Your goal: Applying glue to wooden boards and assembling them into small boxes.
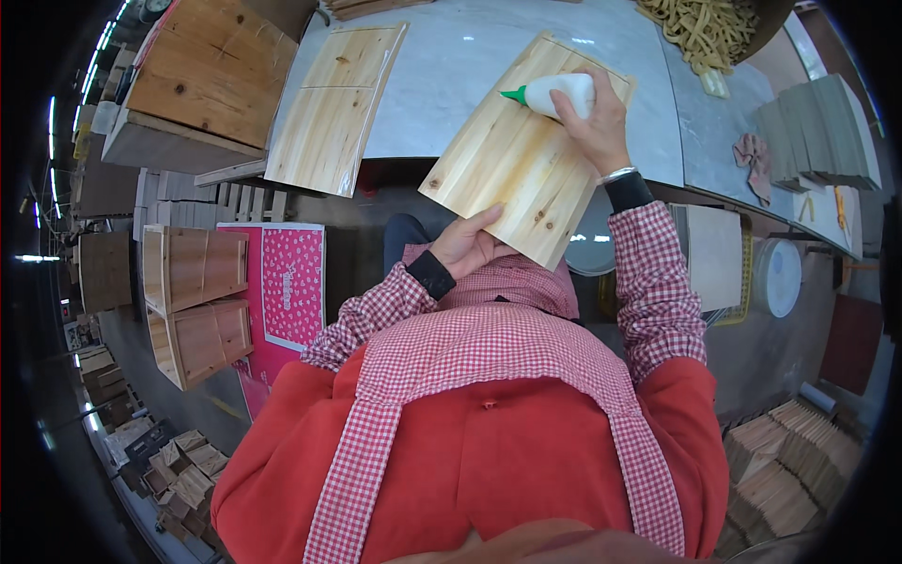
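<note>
A pale wooden panel (498,150) with knots and a groove near its far end juts over the near edge of the table. Its near end is in my left hand (467,246), thumb on top and fingers underneath. My right hand (598,117) is wrapped round a white squeeze bottle (559,94) with a green nozzle. The bottle lies nearly level above the panel's far half, nozzle toward the left. On the table to the left lies a second wooden panel (329,103), its edge shiny as if wrapped in clear film.
Wooden boxes (211,70) are stacked at the far left. At the table's back right sits a heap of small wooden pieces (705,28), with a stack of grey boards (817,127) and a crumpled cloth (752,164) nearer. White buckets (780,277) stand below; a pink carton (291,287) is at the left.
</note>
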Action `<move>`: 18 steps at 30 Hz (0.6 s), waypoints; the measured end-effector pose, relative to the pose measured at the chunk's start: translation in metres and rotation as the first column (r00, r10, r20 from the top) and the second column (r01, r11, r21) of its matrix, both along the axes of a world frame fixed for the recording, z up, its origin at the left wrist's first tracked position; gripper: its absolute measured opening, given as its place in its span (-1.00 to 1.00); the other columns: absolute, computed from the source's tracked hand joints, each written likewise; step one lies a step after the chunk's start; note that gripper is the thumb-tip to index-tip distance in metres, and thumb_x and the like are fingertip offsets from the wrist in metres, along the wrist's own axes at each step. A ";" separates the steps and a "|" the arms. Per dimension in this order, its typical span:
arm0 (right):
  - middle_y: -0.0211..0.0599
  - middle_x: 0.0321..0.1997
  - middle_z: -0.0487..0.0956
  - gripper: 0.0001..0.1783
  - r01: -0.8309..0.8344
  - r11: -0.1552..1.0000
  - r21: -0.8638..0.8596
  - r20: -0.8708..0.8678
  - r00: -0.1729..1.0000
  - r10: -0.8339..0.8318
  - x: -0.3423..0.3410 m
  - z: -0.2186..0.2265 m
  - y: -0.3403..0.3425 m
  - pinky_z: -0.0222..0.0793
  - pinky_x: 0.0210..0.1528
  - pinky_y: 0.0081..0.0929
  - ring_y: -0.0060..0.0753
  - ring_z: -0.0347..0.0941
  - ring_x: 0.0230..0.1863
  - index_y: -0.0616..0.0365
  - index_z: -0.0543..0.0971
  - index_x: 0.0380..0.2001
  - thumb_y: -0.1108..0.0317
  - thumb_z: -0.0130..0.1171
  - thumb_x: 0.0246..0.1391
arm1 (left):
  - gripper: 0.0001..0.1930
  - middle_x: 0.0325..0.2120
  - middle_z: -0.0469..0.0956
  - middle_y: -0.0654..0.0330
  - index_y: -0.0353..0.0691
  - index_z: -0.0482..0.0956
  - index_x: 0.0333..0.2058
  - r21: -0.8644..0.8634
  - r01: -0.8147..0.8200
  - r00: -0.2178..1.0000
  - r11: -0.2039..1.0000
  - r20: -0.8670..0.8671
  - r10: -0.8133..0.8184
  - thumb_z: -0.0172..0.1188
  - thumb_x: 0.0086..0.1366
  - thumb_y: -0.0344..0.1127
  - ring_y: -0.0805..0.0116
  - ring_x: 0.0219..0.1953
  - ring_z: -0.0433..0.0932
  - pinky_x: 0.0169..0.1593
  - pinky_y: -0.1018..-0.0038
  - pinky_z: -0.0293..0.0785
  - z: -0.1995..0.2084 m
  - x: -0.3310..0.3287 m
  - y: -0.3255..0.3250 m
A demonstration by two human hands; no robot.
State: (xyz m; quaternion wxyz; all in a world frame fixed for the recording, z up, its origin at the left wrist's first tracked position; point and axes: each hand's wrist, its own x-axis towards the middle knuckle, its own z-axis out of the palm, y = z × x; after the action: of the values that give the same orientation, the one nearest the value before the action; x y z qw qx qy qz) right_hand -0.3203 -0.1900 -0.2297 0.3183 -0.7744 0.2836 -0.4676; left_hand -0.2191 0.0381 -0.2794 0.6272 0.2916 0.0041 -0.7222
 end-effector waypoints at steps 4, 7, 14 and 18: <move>-0.12 -0.33 0.56 -0.59 -0.020 0.986 -0.168 -0.076 0.997 0.007 -0.019 0.006 -0.007 0.44 -0.28 -0.38 -0.16 0.54 -0.34 0.18 0.44 -0.16 0.26 0.30 -0.06 | -0.49 0.12 0.31 0.00 -0.27 0.12 0.19 -0.005 -0.010 1.000 1.000 -0.012 0.010 0.04 0.32 -0.33 0.12 0.16 0.34 0.20 0.03 0.29 -0.003 -0.001 0.000; -0.12 -0.33 0.56 -0.61 -0.028 0.978 -0.206 -0.118 0.993 0.003 -0.049 0.016 -0.005 0.44 -0.29 -0.38 -0.17 0.54 -0.34 0.18 0.45 -0.17 0.28 0.29 -0.06 | -0.47 0.14 0.28 -0.01 -0.28 0.08 0.20 -0.043 -0.014 0.999 0.999 0.043 0.016 0.04 0.32 -0.34 0.12 0.18 0.31 0.22 0.06 0.26 -0.004 -0.004 0.004; -0.12 -0.32 0.53 -0.62 0.106 0.992 -0.073 -0.162 0.980 -0.117 -0.129 0.013 0.014 0.42 -0.27 -0.42 -0.21 0.51 -0.34 0.18 0.45 -0.18 0.31 0.30 -0.08 | -0.49 0.13 0.30 -0.04 -0.31 0.10 0.19 -0.065 0.013 0.997 0.998 0.071 -0.008 0.02 0.33 -0.37 0.10 0.15 0.35 0.20 0.09 0.31 -0.004 -0.005 0.000; -0.28 -0.30 0.50 -0.63 0.201 0.978 -0.055 -0.076 0.976 -0.205 -0.143 0.002 0.023 0.40 -0.24 -0.46 -0.41 0.46 -0.34 0.19 0.44 -0.14 0.30 0.27 0.00 | -0.49 0.13 0.29 -0.05 -0.33 0.08 0.19 -0.075 0.012 0.997 0.997 0.076 -0.006 0.02 0.33 -0.37 0.10 0.15 0.36 0.20 0.11 0.31 0.003 -0.007 -0.001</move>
State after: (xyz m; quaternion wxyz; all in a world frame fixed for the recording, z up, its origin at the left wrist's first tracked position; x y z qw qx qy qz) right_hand -0.4633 -0.1665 -0.2277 0.2387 -0.7670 0.3626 -0.4725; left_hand -0.2259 0.0374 -0.2769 0.6342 0.2949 -0.0482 -0.7131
